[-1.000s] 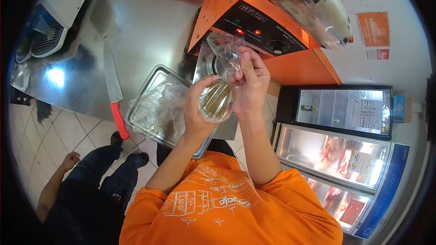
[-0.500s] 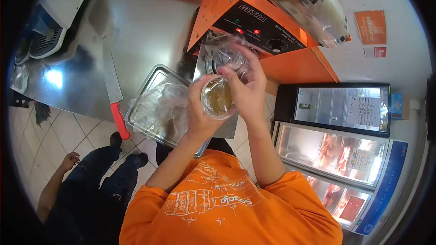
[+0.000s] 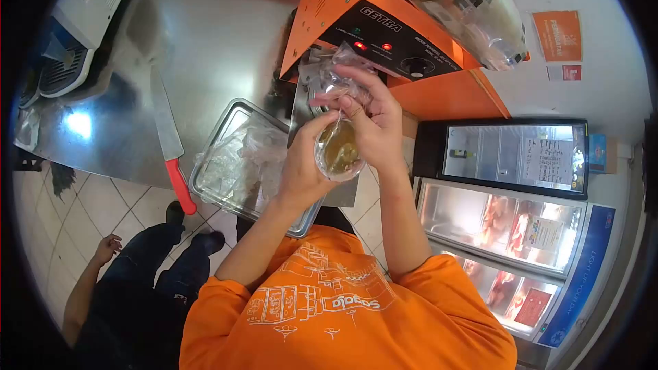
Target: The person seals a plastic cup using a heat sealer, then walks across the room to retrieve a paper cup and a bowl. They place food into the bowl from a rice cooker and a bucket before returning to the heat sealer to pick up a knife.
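Note:
I hold a small clear plastic bag of brown liquid (image 3: 338, 150) in both hands above the steel counter. My left hand (image 3: 299, 169) cups the bulging bottom of the bag. My right hand (image 3: 375, 125) pinches the gathered, twisted neck of the bag (image 3: 340, 77) just above the liquid. Both hands hover in front of the orange GETRA sealing machine (image 3: 381, 29), over the right end of a metal tray (image 3: 229, 121).
The tray holds crumpled clear plastic bags (image 3: 241, 162). A red-handled knife (image 3: 169, 145) lies left of it on the steel counter (image 3: 212, 41). A roll of film (image 3: 465, 1) sits atop the machine. Glass-door freezers (image 3: 521, 219) stand at right. Another person (image 3: 113, 288) stands at lower left.
The loose open top of the bag has been gathered into a tight neck. My right hand has turned over the bag and my left hand has rotated the filled part upright.

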### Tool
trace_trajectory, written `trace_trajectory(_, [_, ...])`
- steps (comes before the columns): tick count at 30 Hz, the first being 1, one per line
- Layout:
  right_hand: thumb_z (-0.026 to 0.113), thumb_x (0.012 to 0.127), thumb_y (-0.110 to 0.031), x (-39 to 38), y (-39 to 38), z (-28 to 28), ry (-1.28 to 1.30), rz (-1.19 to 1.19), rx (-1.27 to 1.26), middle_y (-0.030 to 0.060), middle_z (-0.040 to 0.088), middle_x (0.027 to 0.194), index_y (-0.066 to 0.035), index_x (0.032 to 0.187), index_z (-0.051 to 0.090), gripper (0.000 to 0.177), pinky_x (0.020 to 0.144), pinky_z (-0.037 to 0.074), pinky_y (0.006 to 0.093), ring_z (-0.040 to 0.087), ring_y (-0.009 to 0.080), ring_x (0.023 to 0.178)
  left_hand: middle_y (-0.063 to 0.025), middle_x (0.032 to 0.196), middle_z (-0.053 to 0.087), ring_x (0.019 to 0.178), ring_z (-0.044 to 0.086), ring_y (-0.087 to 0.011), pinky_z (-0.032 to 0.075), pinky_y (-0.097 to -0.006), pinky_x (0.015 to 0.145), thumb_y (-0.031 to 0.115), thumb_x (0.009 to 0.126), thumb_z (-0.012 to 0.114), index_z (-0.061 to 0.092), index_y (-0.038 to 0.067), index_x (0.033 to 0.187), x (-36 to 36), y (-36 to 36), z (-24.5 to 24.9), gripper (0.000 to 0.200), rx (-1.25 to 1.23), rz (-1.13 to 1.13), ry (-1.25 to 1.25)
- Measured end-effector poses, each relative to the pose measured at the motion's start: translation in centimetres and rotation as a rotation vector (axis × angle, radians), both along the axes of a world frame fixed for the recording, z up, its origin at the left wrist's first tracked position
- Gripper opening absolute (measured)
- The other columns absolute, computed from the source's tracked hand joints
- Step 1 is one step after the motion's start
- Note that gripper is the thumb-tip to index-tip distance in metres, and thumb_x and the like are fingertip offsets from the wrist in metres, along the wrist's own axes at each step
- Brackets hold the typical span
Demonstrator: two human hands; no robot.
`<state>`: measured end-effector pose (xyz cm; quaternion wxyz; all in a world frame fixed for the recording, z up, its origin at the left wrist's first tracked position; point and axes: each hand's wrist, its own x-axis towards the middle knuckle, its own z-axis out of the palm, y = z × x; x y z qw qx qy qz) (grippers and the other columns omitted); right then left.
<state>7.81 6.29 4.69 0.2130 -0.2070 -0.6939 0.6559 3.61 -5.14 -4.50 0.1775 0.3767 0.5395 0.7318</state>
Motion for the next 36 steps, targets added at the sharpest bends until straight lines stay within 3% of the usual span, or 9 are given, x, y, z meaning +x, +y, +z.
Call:
trace_trajectory(6, [0.044, 0.098, 0.008, -0.4, -1.0, 0.6, -0.040, -0.071, -0.052, 0.0148, 0.060, 0.128, 0.004, 0.132, 0.054, 0.035, 0.083, 0.059, 0.0324, 0.068, 0.0227, 0.101, -0.0179, 0.127, 0.057, 0.115, 0.060, -0.0348, 0.049, -0.0409, 0.097, 0.017, 0.068, 0.090, 0.044, 0.001, 0.133, 1.6, 0.7, -1.1, 0.081, 0.103, 0.150, 0.052])
trace_trajectory(10, [0.043, 0.099, 0.008, -0.7, -1.5, 0.2, -0.004, -0.158, 0.018, 0.0148, 0.060, 0.127, 0.003, 0.132, 0.054, 0.035, 0.080, 0.059, 0.0320, 0.069, 0.0241, 0.100, -0.0187, 0.126, 0.058, 0.114, 0.060, -0.0350, 0.050, -0.0408, 0.095, 0.017, 0.068, 0.090, 0.044, 0.001, 0.133, 1.5, 0.4, -0.8, 0.081, 0.101, 0.139, 0.056])
trace_trajectory(16, [0.039, 0.099, 0.009, -0.5, -1.5, 0.4, -0.070, -0.196, -0.023, 0.0157, 0.060, 0.123, 0.002, 0.124, 0.054, 0.030, 0.079, 0.059, 0.0323, 0.070, 0.0277, 0.099, -0.0204, 0.133, 0.052, 0.121, 0.057, -0.0296, 0.047, -0.0395, 0.103, 0.007, 0.068, 0.089, 0.035, 0.000, 0.140, 1.2, 0.0, -0.8, 0.090, 0.061, 0.042, 0.044])
trace_trajectory(18, [0.035, 0.092, 0.015, -0.7, -1.7, 0.2, -0.033, -0.239, 0.081, 0.0190, 0.062, 0.111, 0.005, 0.117, 0.054, 0.033, 0.080, 0.060, 0.0348, 0.071, 0.0287, 0.096, -0.0198, 0.127, 0.058, 0.114, 0.061, -0.0357, 0.051, -0.0400, 0.096, 0.018, 0.068, 0.090, 0.043, -0.001, 0.134, 1.3, 0.0, -0.7, 0.083, 0.058, 0.106, 0.015])
trace_trajectory(21, [0.028, 0.086, 0.018, -0.4, -1.5, -0.2, -0.035, -0.240, 0.068, 0.0137, 0.059, 0.114, 0.003, 0.117, 0.054, 0.044, 0.084, 0.059, 0.0342, 0.068, 0.0265, 0.100, -0.0203, 0.129, 0.057, 0.117, 0.060, -0.0360, 0.049, -0.0403, 0.099, 0.017, 0.067, 0.090, 0.043, -0.001, 0.135, 1.2, 0.0, -0.8, 0.084, 0.057, 0.097, 0.008])
trace_trajectory(25, [0.027, 0.083, 0.019, -0.6, -2.0, 0.3, -0.019, -0.281, 0.066, 0.0139, 0.059, 0.113, 0.003, 0.116, 0.054, 0.046, 0.086, 0.058, 0.0352, 0.068, 0.0251, 0.099, -0.0204, 0.129, 0.057, 0.118, 0.059, -0.0357, 0.048, -0.0410, 0.100, 0.016, 0.067, 0.090, 0.043, -0.001, 0.135, 1.0, -0.1, -0.7, 0.085, 0.061, 0.094, 0.004])
trace_trajectory(27, [0.028, 0.083, 0.018, -0.7, -2.0, 0.1, 0.002, -0.329, 0.064, 0.0135, 0.058, 0.114, 0.003, 0.115, 0.054, 0.044, 0.086, 0.059, 0.0367, 0.067, 0.0247, 0.099, -0.0199, 0.135, 0.051, 0.123, 0.056, -0.0289, 0.046, -0.0397, 0.105, 0.005, 0.066, 0.090, 0.035, 0.001, 0.140, 1.0, -0.2, -0.8, 0.092, 0.057, 0.040, 0.020])
trace_trajectory(32, [0.037, 0.089, 0.014, -0.2, -1.5, -0.3, -0.056, -0.327, 0.133, 0.0120, 0.058, 0.118, 0.000, 0.121, 0.054, 0.039, 0.087, 0.056, 0.0301, 0.067, 0.0195, 0.099, -0.0199, 0.134, 0.051, 0.123, 0.055, -0.0302, 0.047, -0.0397, 0.104, 0.004, 0.065, 0.090, 0.023, 0.000, 0.147, 0.5, 0.0, 0.0, 0.106, 0.099, 0.042, 0.023])
trace_trajectory(36, [0.051, 0.095, 0.005, 0.0, -2.4, 0.2, -0.064, -0.253, 0.011, 0.0137, 0.064, 0.110, -0.002, 0.132, 0.049, 0.037, 0.087, 0.054, 0.0287, 0.067, 0.0188, 0.102, -0.0209, 0.134, 0.051, 0.121, 0.056, -0.0314, 0.046, -0.0406, 0.103, 0.004, 0.065, 0.090, 0.009, -0.001, 0.153, 0.0, 0.0, -0.2, 0.119, 0.160, 0.053, 0.051])
